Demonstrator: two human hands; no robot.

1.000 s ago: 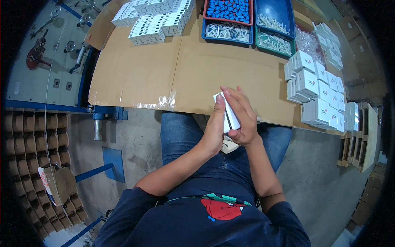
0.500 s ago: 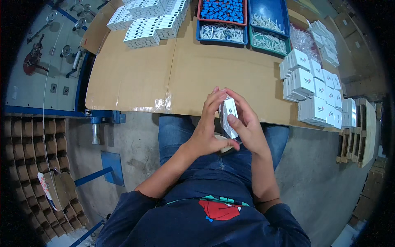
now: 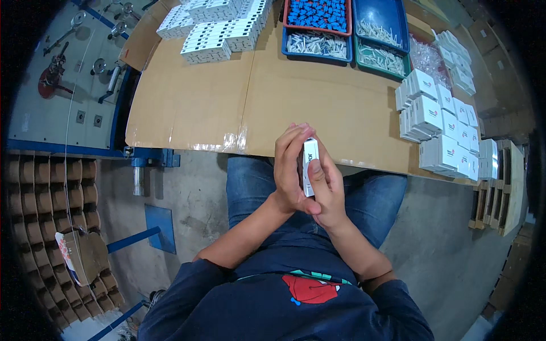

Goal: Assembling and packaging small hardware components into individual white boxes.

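at eleven o'clock, white blocks [image 3: 222, 37] are lying stacked on the table [image 3: 187, 102]. my left hand [image 3: 289, 177] is cupping a small white box [image 3: 310, 149], which is sitting between my palms at the dial's centre. at twelve, a red tray [image 3: 317, 30] is holding blue pieces. my right hand [image 3: 331, 196] is closing the grip snugly, thumb lying across the box. at two, white cartons [image 3: 447, 122] are standing grouped.

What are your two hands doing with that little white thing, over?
Left hand and right hand: both wrapped around it. White piece: narrow face showing, right thumb across it. Nothing seen in the way.
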